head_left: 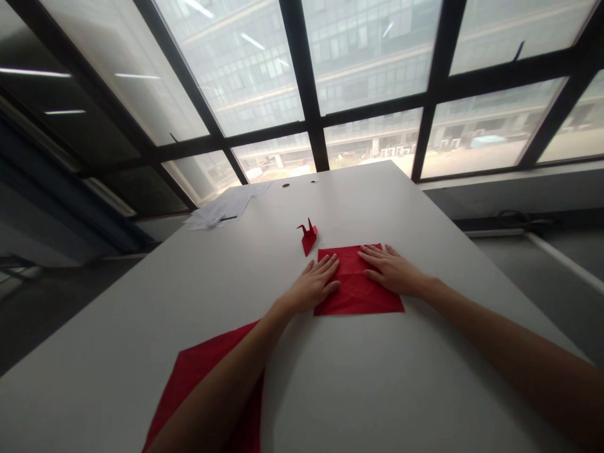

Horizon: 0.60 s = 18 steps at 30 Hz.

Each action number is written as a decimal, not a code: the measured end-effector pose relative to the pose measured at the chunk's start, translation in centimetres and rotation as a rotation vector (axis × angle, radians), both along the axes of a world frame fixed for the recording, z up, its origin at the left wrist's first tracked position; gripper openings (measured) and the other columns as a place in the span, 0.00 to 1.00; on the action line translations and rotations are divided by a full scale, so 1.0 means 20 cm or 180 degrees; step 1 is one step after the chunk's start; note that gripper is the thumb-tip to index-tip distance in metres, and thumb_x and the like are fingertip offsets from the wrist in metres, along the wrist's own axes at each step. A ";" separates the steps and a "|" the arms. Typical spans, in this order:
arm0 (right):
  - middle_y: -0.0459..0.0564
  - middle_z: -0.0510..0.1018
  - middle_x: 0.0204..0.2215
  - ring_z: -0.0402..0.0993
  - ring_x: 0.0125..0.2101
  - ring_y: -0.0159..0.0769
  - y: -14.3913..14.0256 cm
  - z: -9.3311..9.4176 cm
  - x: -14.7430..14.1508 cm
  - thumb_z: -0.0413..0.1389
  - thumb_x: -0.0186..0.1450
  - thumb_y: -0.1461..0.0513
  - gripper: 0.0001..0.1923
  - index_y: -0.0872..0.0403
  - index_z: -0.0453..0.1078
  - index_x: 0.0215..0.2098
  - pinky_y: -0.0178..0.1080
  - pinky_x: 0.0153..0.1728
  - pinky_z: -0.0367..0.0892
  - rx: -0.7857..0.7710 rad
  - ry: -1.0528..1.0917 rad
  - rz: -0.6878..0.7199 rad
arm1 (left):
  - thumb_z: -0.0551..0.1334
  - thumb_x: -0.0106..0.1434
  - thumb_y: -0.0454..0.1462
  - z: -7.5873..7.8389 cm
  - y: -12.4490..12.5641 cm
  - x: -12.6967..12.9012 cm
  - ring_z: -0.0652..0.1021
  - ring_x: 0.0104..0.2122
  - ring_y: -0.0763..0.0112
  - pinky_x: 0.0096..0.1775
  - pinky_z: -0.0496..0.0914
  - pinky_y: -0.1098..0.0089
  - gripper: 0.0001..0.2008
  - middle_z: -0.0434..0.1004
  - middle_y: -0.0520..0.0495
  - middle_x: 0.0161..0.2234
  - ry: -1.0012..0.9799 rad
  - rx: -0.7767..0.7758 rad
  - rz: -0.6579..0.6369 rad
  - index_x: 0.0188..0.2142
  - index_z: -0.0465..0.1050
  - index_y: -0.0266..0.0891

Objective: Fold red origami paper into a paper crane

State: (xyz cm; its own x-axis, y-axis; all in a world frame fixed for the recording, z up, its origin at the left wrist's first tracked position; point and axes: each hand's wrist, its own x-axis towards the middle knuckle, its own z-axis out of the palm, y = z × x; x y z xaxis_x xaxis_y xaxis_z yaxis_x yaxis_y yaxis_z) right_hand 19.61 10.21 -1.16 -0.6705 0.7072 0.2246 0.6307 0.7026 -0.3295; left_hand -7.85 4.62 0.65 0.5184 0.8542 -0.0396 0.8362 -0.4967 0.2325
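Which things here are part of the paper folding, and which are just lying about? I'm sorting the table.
In use:
left hand and right hand, flat on the red sheet

Lying about:
folded red crane
second red sheet
white papers

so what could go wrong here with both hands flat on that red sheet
1. The left hand and right hand press the red paper sheet flat on a smooth white table; uneven pressure could let it slide and skew the crease.
2. The left forearm lies over a second red sheet at the near edge and may crumple it or drag it off.
3. The small folded red crane stands close behind and could be knocked over.
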 end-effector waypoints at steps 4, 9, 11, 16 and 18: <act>0.56 0.64 0.65 0.57 0.65 0.48 -0.03 0.04 -0.02 0.50 0.71 0.54 0.24 0.50 0.64 0.63 0.60 0.64 0.46 0.0082 0.0114 -0.0259 | 0.46 0.73 0.52 -0.01 0.01 0.01 0.46 0.70 0.63 0.68 0.40 0.54 0.31 0.42 0.49 0.70 -0.0109 0.0104 0.0175 0.70 0.43 0.46; 0.55 0.65 0.64 0.56 0.66 0.48 -0.05 0.02 -0.02 0.54 0.68 0.53 0.24 0.48 0.67 0.61 0.61 0.64 0.45 -0.0087 0.0287 -0.0054 | 0.55 0.69 0.50 -0.03 0.01 0.02 0.55 0.68 0.60 0.67 0.46 0.52 0.29 0.54 0.47 0.68 -0.0581 0.0292 0.0285 0.67 0.57 0.46; 0.54 0.67 0.62 0.58 0.65 0.48 -0.03 0.00 -0.01 0.54 0.69 0.54 0.20 0.47 0.71 0.57 0.61 0.64 0.45 -0.0100 0.0397 -0.0032 | 0.59 0.67 0.49 -0.03 0.02 0.01 0.61 0.66 0.58 0.67 0.50 0.51 0.27 0.62 0.46 0.64 -0.0861 0.0344 0.0306 0.63 0.64 0.46; 0.49 0.76 0.55 0.68 0.59 0.47 -0.02 -0.02 0.00 0.53 0.68 0.62 0.13 0.44 0.78 0.47 0.62 0.62 0.50 0.0017 0.0641 0.0028 | 0.61 0.67 0.42 -0.04 0.03 -0.01 0.74 0.56 0.61 0.62 0.64 0.56 0.14 0.77 0.47 0.53 -0.1590 0.0538 0.0271 0.50 0.78 0.46; 0.47 0.80 0.51 0.72 0.55 0.45 -0.03 -0.01 0.00 0.53 0.68 0.64 0.14 0.44 0.79 0.44 0.59 0.61 0.54 0.0135 0.0758 -0.0025 | 0.62 0.66 0.40 -0.04 0.03 -0.01 0.77 0.53 0.61 0.60 0.66 0.55 0.11 0.79 0.47 0.51 -0.1658 0.0693 0.0268 0.47 0.80 0.47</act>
